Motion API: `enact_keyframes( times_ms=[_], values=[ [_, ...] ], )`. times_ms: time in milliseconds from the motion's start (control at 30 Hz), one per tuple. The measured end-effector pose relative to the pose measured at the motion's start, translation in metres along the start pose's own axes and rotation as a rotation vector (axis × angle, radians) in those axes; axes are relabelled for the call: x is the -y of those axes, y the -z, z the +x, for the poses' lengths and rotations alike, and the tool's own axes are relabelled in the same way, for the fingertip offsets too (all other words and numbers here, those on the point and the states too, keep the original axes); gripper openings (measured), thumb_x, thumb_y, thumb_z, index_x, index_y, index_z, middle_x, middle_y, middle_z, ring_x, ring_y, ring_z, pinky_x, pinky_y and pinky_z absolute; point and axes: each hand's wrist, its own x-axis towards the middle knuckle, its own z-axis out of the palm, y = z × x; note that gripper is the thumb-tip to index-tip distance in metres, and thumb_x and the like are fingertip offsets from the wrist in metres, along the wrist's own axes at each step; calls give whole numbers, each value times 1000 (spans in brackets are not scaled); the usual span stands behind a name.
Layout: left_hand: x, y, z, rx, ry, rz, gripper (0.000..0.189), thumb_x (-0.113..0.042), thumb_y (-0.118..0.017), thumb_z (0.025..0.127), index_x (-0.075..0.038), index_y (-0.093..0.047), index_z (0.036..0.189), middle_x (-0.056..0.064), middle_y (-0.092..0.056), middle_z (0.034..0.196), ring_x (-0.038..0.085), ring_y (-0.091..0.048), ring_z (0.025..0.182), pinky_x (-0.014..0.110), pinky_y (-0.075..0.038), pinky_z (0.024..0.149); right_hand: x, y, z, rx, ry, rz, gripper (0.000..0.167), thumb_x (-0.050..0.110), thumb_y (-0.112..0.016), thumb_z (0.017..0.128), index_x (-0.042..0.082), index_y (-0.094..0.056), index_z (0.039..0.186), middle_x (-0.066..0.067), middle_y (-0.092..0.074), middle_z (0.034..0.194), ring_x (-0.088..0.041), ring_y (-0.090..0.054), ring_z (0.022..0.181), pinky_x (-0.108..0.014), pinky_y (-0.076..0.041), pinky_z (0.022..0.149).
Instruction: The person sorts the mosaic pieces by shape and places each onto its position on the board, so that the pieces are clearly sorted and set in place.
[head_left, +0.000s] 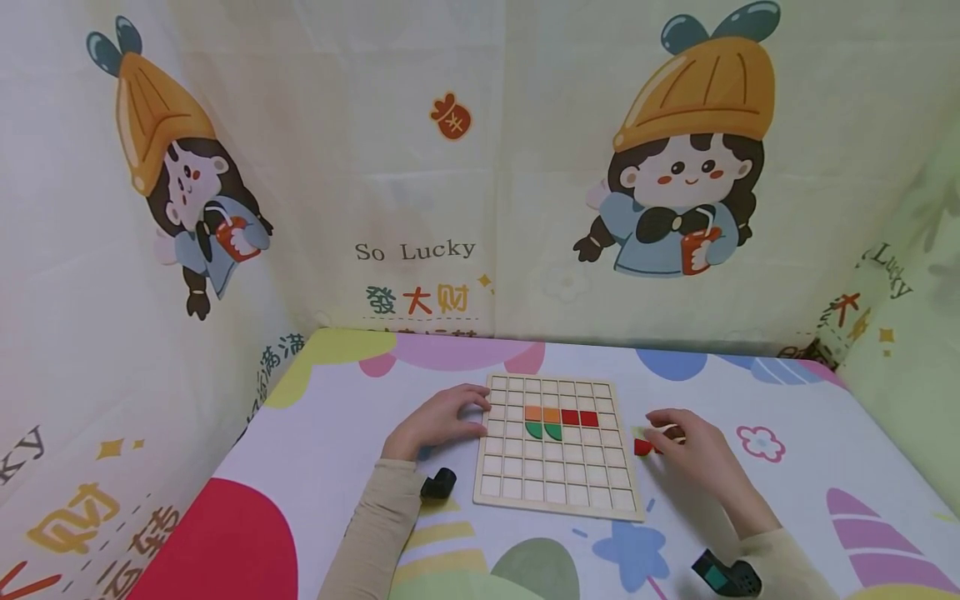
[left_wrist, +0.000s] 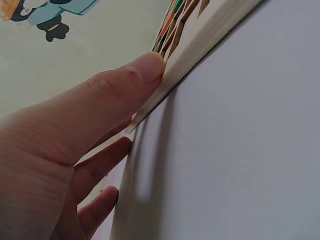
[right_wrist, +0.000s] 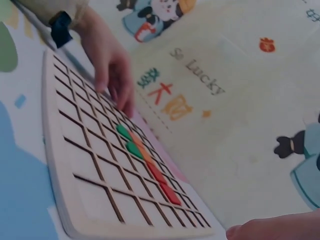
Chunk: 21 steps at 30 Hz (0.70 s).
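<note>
A light wooden grid board [head_left: 517, 492] lies on the table. In its upper half are two orange squares [head_left: 542, 413], two red squares [head_left: 579, 417] and, below the orange ones, two green rounded pieces [head_left: 543, 431]. My left hand [head_left: 442, 422] rests at the board's left edge; in the left wrist view its thumb [left_wrist: 147, 67] touches the rim, the fingers apart below. Right of the board, my right hand [head_left: 697, 446] is loosely bent above small red pieces [head_left: 642, 447], thumb and forefinger apart. Its fingers partly hide those pieces. The right wrist view catches only part of this hand [right_wrist: 280, 227].
A cloth with coloured prints covers the table [head_left: 337, 433]. Printed curtains [head_left: 540, 208] stand behind and at both sides. Dark wrist devices are strapped at the left sleeve [head_left: 438, 485] and the right sleeve [head_left: 727, 575].
</note>
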Motion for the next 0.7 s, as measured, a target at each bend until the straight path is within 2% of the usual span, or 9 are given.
enact_keyframes(
  times_ms=[133, 300, 700],
  values=[
    [0, 0, 0, -1, -3, 2, 31, -25, -76, 86, -13, -69, 114, 0, -52, 142, 21, -42, 135, 39, -36, 111, -15, 11, -3, 20, -21, -19, 46, 31, -69, 92, 0, -61, 125, -19, -64, 115, -31, -62, 96, -39, -55, 76],
    [0, 0, 0, -4, -8, 9, 31, -25, -76, 86, -13, -69, 114, 0, -52, 142, 20, -42, 135, 38, -36, 111, -30, 14, -4, 45, -49, -16, 48, 30, -68, 92, -1, -59, 127, -22, -63, 116, -35, -61, 99, -44, -56, 78],
    [1, -1, 0, -2, -4, 0, 32, -25, -76, 86, -13, -69, 114, 0, -51, 142, 21, -42, 136, 38, -36, 111, -32, 12, -2, 81, -38, -27, 54, 33, -73, 88, -2, -60, 126, -23, -63, 118, -32, -60, 98, -44, -55, 79]
  ],
)
